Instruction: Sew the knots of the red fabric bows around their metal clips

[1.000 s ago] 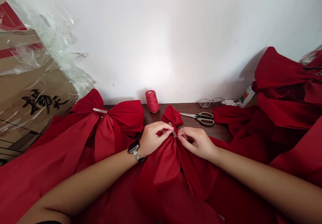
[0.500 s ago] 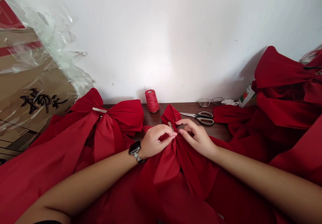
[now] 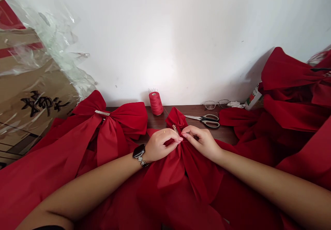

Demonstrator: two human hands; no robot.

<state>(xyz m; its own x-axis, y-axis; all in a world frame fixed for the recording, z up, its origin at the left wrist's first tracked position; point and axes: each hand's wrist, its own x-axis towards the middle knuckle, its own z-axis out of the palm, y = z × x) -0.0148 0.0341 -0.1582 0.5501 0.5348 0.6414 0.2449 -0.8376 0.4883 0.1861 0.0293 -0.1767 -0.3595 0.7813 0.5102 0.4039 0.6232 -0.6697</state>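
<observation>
As hands (image 3: 159, 145) pinch at red bow (image 3: 172, 169), cardboard box (image 3: 55, 89), contents hidden

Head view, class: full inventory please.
Central bow: 1, red, centre
Left bow: 1, red, left
Clips: 2, silvery, those bows
Fabric: uncountable, red, right, foreground
Spool: 1, red, rear
Needles: several, dark, atop spool
Scissors: 1, black-grey, table
Glasses: 1, colour unclear, rear
Wad: 1, white, right
Packet: 1, white, right
Box: 1, brown, left
Plastic: uncountable, clear, left
Table: 1, brown, beneath
Wall: 1, white, behind
Watch: 1, black, wrist
Bracelet: 1, silvery, wrist
Left hand: 1, ungloved, centre
Right hand: 1, ungloved, centre
</observation>
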